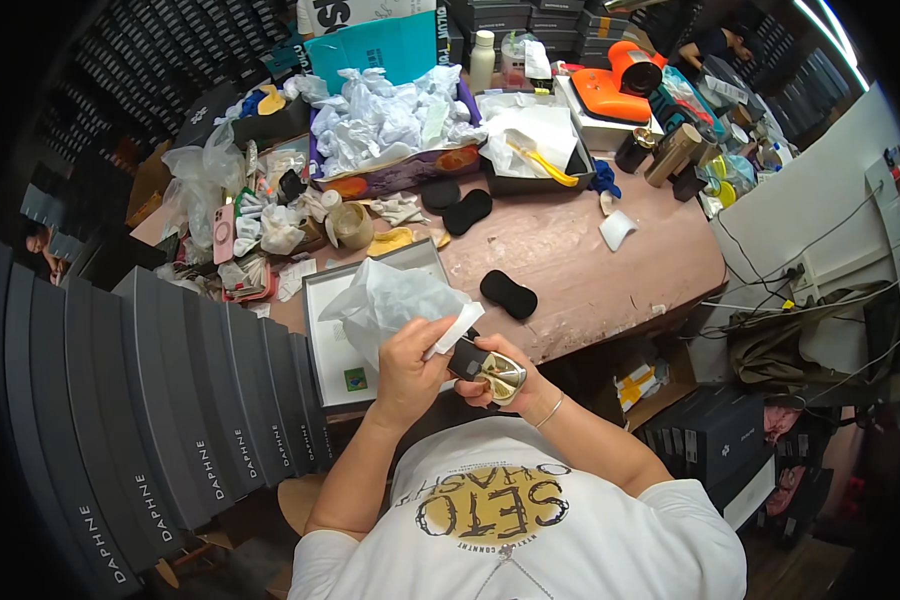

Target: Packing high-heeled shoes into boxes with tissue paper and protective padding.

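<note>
Close in front of my body, my right hand [520, 372] grips a shoe [500, 377] with a shiny metallic toe, a gold bow-like ornament and a dark inside. My left hand [411, 362] is closed on a folded white strip of paper or foam [458, 330] beside the shoe's dark end. Whether the strip touches the shoe is hard to tell. Behind my left hand, thin whitish wrapping [375, 298] stands puffed up in an open shoe box [322, 345]. A small green square packet [355, 379] lies in the box near my left wrist.
Black hourglass-shaped pads [509, 295] lie on the pinkish table [590, 290]. A bin of crumpled paper [400, 120] and a black tray [540, 187] with a yellow-handled tool [545, 166] stand behind. An orange device [610, 95] is farther right. Dark shoe boxes [185, 400] line my left.
</note>
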Available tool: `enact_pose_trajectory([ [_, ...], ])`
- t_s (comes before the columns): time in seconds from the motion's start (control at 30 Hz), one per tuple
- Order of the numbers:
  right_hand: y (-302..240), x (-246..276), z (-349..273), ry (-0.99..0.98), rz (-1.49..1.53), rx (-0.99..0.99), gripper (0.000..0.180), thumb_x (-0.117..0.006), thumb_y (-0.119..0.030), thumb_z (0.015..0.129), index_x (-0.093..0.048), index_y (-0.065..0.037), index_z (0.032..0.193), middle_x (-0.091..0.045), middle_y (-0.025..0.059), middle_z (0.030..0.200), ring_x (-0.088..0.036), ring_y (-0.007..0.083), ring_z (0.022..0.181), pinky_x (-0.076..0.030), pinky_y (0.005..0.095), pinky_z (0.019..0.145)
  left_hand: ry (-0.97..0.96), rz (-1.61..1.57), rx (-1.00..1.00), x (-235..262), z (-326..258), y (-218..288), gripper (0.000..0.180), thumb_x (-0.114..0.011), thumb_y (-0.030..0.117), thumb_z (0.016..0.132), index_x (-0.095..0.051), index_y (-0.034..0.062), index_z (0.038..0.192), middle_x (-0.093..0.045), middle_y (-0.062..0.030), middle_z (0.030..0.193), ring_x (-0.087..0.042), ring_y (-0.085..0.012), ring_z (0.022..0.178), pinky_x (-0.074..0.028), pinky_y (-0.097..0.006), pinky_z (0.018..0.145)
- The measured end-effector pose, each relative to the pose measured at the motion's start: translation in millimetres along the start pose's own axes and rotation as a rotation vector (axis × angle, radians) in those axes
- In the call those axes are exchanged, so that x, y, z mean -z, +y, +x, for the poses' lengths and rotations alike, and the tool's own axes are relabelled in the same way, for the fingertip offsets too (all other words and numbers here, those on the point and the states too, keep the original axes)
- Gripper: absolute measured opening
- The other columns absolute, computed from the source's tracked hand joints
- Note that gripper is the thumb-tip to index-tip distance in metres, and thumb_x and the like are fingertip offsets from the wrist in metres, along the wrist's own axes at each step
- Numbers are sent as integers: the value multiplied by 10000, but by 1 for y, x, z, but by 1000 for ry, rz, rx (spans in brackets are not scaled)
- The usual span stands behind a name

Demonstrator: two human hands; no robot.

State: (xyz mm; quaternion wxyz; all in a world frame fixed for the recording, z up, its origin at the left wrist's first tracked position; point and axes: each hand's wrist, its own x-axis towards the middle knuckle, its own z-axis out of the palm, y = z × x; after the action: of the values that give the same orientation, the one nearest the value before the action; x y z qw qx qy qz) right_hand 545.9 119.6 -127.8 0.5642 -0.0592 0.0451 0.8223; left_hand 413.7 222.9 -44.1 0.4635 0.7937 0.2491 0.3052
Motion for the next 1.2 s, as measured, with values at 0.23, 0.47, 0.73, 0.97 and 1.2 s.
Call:
enact_pose_trajectory([
  [0.23, 0, -6, -14, 78, -204, 39, 470, -393, -451, 972, -480, -65, 1226, -610, 153, 995, -597, 149, 671, -503, 249, 497, -18, 43, -23, -4, -8, -2, 173, -635, 64, 866, -669, 12, 1028, -536, -31, 724, -511, -124, 652, -397, -251, 576],
  [0.47, 3, -6, -18, 268, -537, 150, 585, -317, -579, 951, -483, -85, 1217, -619, 112, 964, -596, 90, 637, -499, 216, 488, 38, -2, 1, -8, -16, -19, 180, -647, 52, 853, -661, -3, 1025, -525, -24, 756, -482, -115, 678, -382, -231, 610],
  [0.73, -1, -8, -18, 402, -1029, 268, 496, -468, -469, 947, -487, -55, 1220, -612, 137, 952, -603, 171, 736, -499, 285, 641, 185, -110, 170, -26, -36, -43, 321, -591, -3, 843, -631, 43, 1157, -433, -141, 1328, -487, -240, 1148, -402, -304, 948],
  [0.97, 15, -62, -27, 357, -1638, 414, 877, -772, -243, 752, -255, -86, 1443, -520, 205, 1208, -595, 309, 920, -488, 384, 787, 304, -1151, 821, -30, -24, -75, 459, -523, 185, 945, -361, 103, 1367, -545, -93, 1201, -566, -200, 1060, -489, -340, 880],
  [1.2, 27, -38, -23, 301, -2108, 769, 470, -776, -241, 729, -600, -66, 1128, -610, 92, 1073, -593, 247, 909, -414, 342, 848, 374, -1341, 954, -4, -38, -96, 273, -538, 303, 922, -585, 90, 1086, -646, -63, 1010, -646, -201, 880, -558, -337, 798],
])
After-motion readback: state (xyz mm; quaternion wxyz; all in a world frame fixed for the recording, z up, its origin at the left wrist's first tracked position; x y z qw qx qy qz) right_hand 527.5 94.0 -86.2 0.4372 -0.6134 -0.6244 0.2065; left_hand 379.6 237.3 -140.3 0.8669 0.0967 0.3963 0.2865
